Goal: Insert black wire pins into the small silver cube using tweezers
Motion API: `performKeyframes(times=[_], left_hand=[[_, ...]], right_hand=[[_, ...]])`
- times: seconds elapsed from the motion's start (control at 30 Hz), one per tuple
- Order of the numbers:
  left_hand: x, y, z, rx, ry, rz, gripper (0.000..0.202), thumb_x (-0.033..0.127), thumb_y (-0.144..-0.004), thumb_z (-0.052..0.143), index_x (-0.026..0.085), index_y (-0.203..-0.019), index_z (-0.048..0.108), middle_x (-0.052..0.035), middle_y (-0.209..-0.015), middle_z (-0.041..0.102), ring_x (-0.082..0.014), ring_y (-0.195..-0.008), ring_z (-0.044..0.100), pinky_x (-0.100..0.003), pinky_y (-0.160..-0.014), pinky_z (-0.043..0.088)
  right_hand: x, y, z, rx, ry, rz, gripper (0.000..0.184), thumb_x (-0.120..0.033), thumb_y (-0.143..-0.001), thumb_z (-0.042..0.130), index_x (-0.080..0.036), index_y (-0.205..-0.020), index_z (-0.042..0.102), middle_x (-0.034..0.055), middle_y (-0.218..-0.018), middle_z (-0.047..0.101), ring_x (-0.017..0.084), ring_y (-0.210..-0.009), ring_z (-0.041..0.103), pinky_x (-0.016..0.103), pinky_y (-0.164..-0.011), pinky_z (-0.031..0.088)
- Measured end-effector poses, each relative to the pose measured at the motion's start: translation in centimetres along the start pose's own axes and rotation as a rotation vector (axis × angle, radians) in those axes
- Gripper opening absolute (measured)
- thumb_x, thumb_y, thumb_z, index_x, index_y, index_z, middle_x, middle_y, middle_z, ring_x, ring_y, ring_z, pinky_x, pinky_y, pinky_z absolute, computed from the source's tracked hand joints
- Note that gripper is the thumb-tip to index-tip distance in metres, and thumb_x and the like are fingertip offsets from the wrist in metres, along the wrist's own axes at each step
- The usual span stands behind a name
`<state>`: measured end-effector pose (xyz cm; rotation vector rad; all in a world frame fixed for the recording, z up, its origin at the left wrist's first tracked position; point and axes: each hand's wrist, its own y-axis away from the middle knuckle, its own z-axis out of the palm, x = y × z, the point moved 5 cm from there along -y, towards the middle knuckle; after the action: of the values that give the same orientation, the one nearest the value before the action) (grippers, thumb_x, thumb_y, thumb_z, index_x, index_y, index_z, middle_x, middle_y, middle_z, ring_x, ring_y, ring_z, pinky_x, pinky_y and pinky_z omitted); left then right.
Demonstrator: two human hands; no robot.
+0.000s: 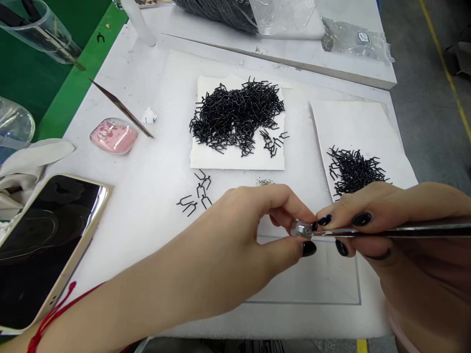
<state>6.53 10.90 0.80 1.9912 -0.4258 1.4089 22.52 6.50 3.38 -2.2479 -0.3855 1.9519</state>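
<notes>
My left hand [235, 235] pinches a small silver metal part [300, 229] between thumb and fingertips. My right hand [382, 215] grips slim metal tweezers [397, 230], whose tips meet the silver part; the exact contact is hidden by my fingers. A large heap of black wire clips [235, 115] lies on a white paper sheet [237, 159] ahead of my hands. A smaller heap [353, 171] sits on another sheet [356, 125] just beyond my right hand. Several loose clips [195, 198] lie on the white foam pad [154, 235] near my left hand.
A phone [44, 245] lies at the pad's left edge. Nearby are a pink case [114, 136] and pointed tweezers [121, 108]. A green mat [79, 83] and clear plastic cup [40, 32] are at far left; a plastic bag [355, 39] lies at the back.
</notes>
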Motion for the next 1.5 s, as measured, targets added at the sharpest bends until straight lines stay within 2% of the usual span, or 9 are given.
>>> performKeyframes(times=[0.1, 0.27, 0.43, 0.5, 0.9, 1.1, 1.3, 1.5], left_hand=[[0.06, 0.00, -0.02, 0.004, -0.003, 0.005, 0.010, 0.022, -0.082, 0.067, 0.030, -0.087, 0.068, 0.0144, -0.084, 0.070, -0.0063, -0.076, 0.057, -0.021, -0.067, 0.045], [0.13, 0.24, 0.02, -0.004, 0.003, -0.012, 0.010, 0.022, -0.082, 0.067, 0.030, -0.088, 0.069, 0.0137, -0.085, 0.070, -0.0068, -0.076, 0.058, -0.022, -0.067, 0.044], [0.16, 0.22, 0.02, -0.020, 0.010, -0.024, 0.010, 0.020, -0.082, 0.065, 0.028, -0.087, 0.068, 0.0126, -0.084, 0.070, -0.0080, -0.076, 0.057, -0.024, -0.067, 0.043], [0.06, 0.15, 0.02, -0.020, 0.013, -0.030, 0.011, 0.020, -0.081, 0.066, 0.029, -0.087, 0.068, 0.0122, -0.084, 0.070, -0.0084, -0.076, 0.057, -0.024, -0.066, 0.043], [0.08, 0.20, 0.02, -0.036, 0.023, -0.029, 0.013, 0.019, -0.082, 0.065, 0.029, -0.088, 0.068, 0.0129, -0.087, 0.069, -0.0076, -0.081, 0.058, -0.023, -0.071, 0.044], [0.01, 0.19, 0.00, -0.022, 0.008, -0.034, 0.013, 0.020, -0.081, 0.066, 0.030, -0.088, 0.069, 0.0114, -0.087, 0.069, -0.0096, -0.080, 0.058, -0.026, -0.070, 0.044], [0.09, 0.02, 0.17, -0.024, 0.005, -0.040, 0.012, 0.021, -0.082, 0.066, 0.031, -0.088, 0.068, 0.0117, -0.086, 0.069, -0.0094, -0.078, 0.058, -0.026, -0.068, 0.042], [-0.01, 0.17, -0.13, -0.020, 0.011, -0.019, 0.012, 0.020, -0.082, 0.066, 0.030, -0.088, 0.068, 0.0124, -0.086, 0.070, -0.0091, -0.077, 0.058, -0.026, -0.068, 0.042]], right_hand=[[-0.01, -0.13, -0.12, 0.015, 0.014, -0.013, 0.024, 0.004, -0.082, 0.059, -0.015, -0.095, 0.065, 0.0074, -0.089, 0.066, 0.021, -0.087, 0.065, 0.031, -0.073, 0.057], [-0.01, -0.17, 0.10, -0.049, 0.028, -0.011, 0.024, 0.003, -0.083, 0.061, -0.016, -0.098, 0.065, 0.0074, -0.090, 0.066, 0.021, -0.087, 0.066, 0.032, -0.072, 0.057], [0.27, 0.25, 0.01, -0.053, 0.121, 0.155, 0.007, -0.022, -0.092, 0.061, -0.028, -0.096, 0.061, 0.0018, -0.093, 0.063, 0.018, -0.088, 0.065, 0.032, -0.076, 0.057], [0.17, 0.36, -0.09, -0.048, 0.137, 0.159, 0.005, -0.025, -0.092, 0.061, -0.029, -0.095, 0.060, 0.0012, -0.093, 0.062, 0.018, -0.085, 0.066, 0.031, -0.075, 0.057], [0.68, 0.48, -0.02, -0.043, 0.107, 0.181, 0.006, -0.025, -0.093, 0.060, -0.030, -0.097, 0.060, 0.0008, -0.093, 0.061, 0.018, -0.088, 0.065, 0.031, -0.075, 0.057], [0.47, 0.18, 0.02, -0.063, 0.079, 0.098, 0.017, -0.011, -0.090, 0.062, -0.025, -0.100, 0.061, 0.0022, -0.095, 0.061, 0.016, -0.087, 0.064, 0.027, -0.073, 0.055], [0.55, 0.38, -0.05, -0.070, 0.166, 0.144, 0.006, -0.025, -0.095, 0.057, -0.030, -0.098, 0.059, 0.0009, -0.096, 0.060, 0.016, -0.087, 0.063, 0.030, -0.076, 0.054], [0.08, 0.25, 0.14, -0.060, 0.108, 0.066, 0.015, -0.013, -0.092, 0.060, -0.026, -0.099, 0.060, 0.0014, -0.093, 0.061, 0.018, -0.087, 0.064, 0.030, -0.073, 0.055]])
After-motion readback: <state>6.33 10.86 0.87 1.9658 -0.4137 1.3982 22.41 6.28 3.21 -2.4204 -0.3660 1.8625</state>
